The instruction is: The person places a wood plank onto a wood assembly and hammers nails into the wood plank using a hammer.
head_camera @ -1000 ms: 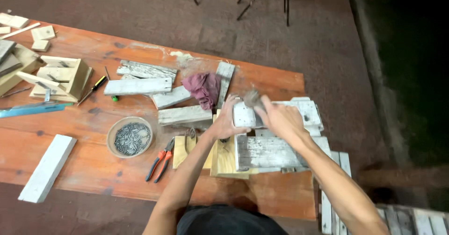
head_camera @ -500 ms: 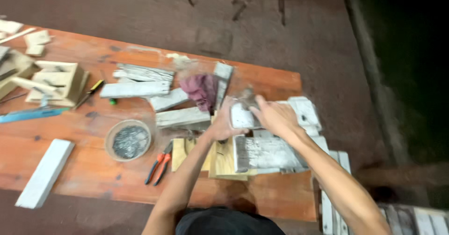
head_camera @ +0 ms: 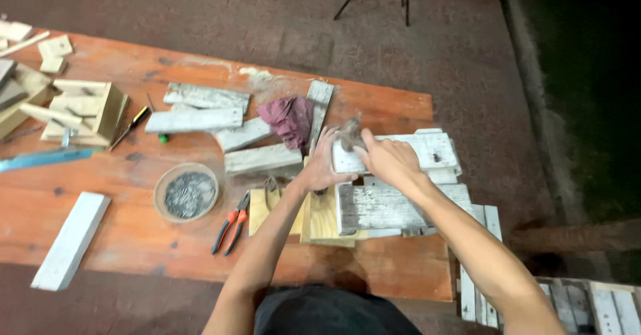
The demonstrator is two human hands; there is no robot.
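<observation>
Both hands worked at the right end of the orange wooden table (head_camera: 100, 228). The left hand (head_camera: 325, 165) lay with fingers spread, pressing on the whitewashed plank (head_camera: 427, 149) that topped a stack of weathered boards (head_camera: 394, 207). The right hand (head_camera: 387, 158) was clenched around a small grey blurred object (head_camera: 350, 135) (too smeared to identify) held right at the plank's left end, just above the left hand's fingers. A crumpled maroon rag (head_camera: 288, 118) lay just beyond, near loose grey planks (head_camera: 200, 108). Red-handled pliers (head_camera: 230, 223) rested beside a round dish of nails (head_camera: 186, 193), left of the forearms. A long white board (head_camera: 70, 240) lay at the table's near left edge.
</observation>
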